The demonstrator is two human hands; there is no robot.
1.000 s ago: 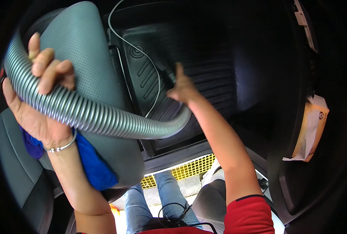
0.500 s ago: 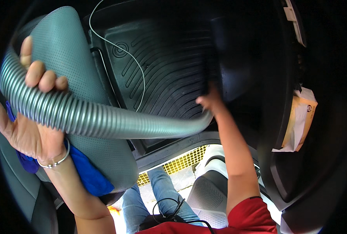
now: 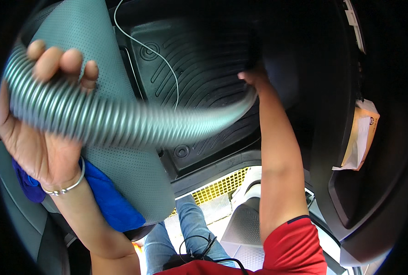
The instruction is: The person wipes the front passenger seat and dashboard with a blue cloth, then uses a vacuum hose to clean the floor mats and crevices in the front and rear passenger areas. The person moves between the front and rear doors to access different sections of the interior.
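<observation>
A silver-grey ribbed vacuum hose (image 3: 121,121) arches across the view, blurred by motion along its length. My left hand (image 3: 41,151) holds its thick left part from below, with the fingers curled up over the far side. At the hose's thinner right end, my right hand (image 3: 256,79) is closed around it, reaching deep into the footwell. A dark nozzle-like piece (image 3: 254,50) seems to extend beyond that hand, but shadow hides its shape. Under the hose lies a black grooved floor mat (image 3: 199,68).
A grey-green perforated car seat (image 3: 126,183) is on the left, with a blue cloth (image 3: 112,201) beside my left forearm. A thin white cable (image 3: 167,68) crosses the mat. An orange-and-white paper packet (image 3: 360,137) sits on the right. Yellow grating (image 3: 222,185) shows below the door sill.
My right hand has moved farther into the footwell, carrying the hose end with it. The middle of the hose has risen in the picture, and the view has shifted slightly.
</observation>
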